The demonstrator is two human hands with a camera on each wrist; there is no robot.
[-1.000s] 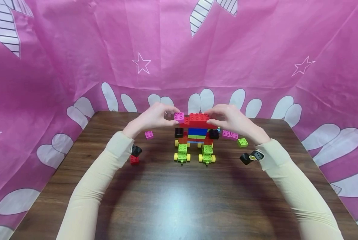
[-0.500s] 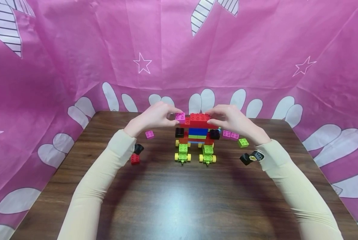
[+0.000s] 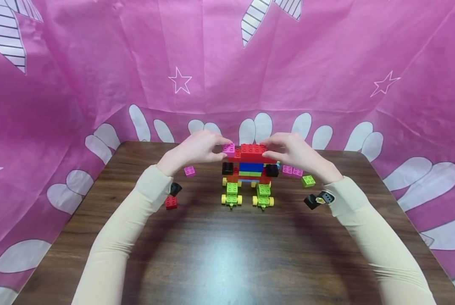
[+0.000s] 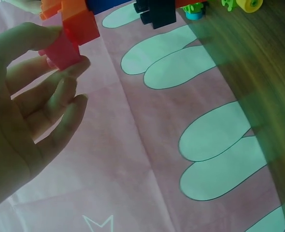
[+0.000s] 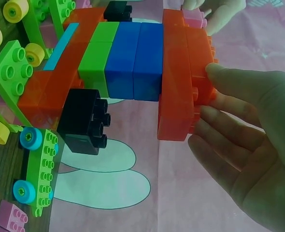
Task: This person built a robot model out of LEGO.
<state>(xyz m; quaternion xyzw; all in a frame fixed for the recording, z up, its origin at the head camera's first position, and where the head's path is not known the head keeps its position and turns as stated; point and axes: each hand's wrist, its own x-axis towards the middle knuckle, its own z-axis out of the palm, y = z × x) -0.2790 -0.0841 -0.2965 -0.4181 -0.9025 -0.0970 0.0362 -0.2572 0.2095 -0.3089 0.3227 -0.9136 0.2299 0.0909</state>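
A tall build of toy building bricks stands mid-table in the head view, with a red brick on top of its long red bar. At the bar's left end my left hand pinches a pink brick between thumb and fingers. The left wrist view shows that pink brick right against the red bar. My right hand grips the right end of the top red brick, its thumb on the near side. Below are blue bricks, two black side bricks and green wheeled bases.
A red brick and a pink brick lie left of the build. To its right are two pink bricks and a green one. A green base with blue wheels shows behind. Pink cloth hangs around the table.
My left hand has shifted slightly right with the pink brick, and its fingers reach a little farther over it. My right hand stays in place on the red brick.
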